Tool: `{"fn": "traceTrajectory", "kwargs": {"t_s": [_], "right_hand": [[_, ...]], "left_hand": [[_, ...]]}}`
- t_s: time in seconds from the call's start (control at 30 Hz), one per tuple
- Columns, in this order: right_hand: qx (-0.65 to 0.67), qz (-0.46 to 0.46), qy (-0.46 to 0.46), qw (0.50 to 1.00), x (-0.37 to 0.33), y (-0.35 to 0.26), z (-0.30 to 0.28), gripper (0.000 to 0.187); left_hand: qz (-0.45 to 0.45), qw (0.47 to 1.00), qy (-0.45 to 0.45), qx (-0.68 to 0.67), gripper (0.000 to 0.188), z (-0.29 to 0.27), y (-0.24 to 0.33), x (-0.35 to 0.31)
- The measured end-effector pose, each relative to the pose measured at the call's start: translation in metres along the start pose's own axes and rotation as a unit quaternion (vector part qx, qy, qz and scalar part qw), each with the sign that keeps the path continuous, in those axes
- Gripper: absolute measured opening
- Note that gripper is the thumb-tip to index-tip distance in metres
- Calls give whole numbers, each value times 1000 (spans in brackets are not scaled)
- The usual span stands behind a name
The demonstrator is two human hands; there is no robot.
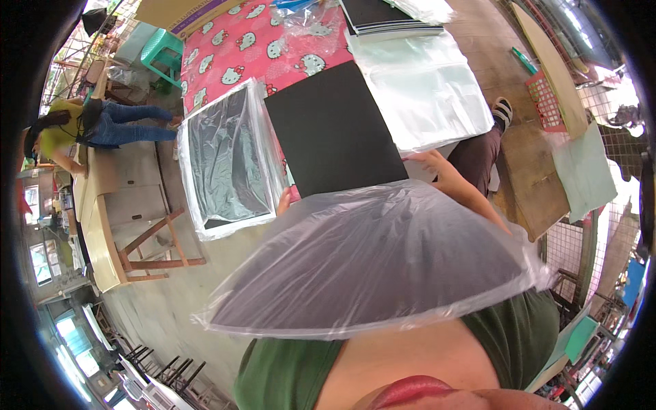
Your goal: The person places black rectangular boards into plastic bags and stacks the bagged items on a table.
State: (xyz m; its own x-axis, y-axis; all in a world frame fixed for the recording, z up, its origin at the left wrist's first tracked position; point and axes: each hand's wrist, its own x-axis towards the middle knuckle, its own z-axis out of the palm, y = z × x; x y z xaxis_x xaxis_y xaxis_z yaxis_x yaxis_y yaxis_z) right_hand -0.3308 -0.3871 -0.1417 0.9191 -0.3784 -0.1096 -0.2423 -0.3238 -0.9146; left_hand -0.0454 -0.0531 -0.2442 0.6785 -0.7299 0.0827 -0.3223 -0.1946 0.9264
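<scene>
A flat black board (335, 130) juts out from the far edge of a large clear plastic bag (383, 260), which billows toward my chest. My right hand (441, 171) has its fingers bent at the board's right edge, by the bag; its forearm passes partly behind the plastic. At the left edge, only a little of my left hand (283, 202) shows, the rest being covered by the bag. Left of the board lies another dark sheet inside a clear plastic sleeve (229, 157). A pile of clear plastic bags (430, 96) lies to the right.
Pink patterned cloth (232, 48) covers the table. More black boards (389, 20) are stacked at the back, near a cardboard box (181, 14). A green stool (162, 55) and a person in jeans (130, 123) are at left. At right sits a red plastic basket (547, 102).
</scene>
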Motion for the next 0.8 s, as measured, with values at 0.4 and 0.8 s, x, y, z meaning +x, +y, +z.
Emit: {"fn": "traceTrajectory", "kwargs": {"t_s": [0.4,0.8], "right_hand": [[1,-5,91,996,57,-58,18,34],[-231,-103,156,955,54,36,-13,12]], "left_hand": [[-157,937,279,-142,25,-18,90,31],[-414,888,114,161,36,-230,37,27]]}}
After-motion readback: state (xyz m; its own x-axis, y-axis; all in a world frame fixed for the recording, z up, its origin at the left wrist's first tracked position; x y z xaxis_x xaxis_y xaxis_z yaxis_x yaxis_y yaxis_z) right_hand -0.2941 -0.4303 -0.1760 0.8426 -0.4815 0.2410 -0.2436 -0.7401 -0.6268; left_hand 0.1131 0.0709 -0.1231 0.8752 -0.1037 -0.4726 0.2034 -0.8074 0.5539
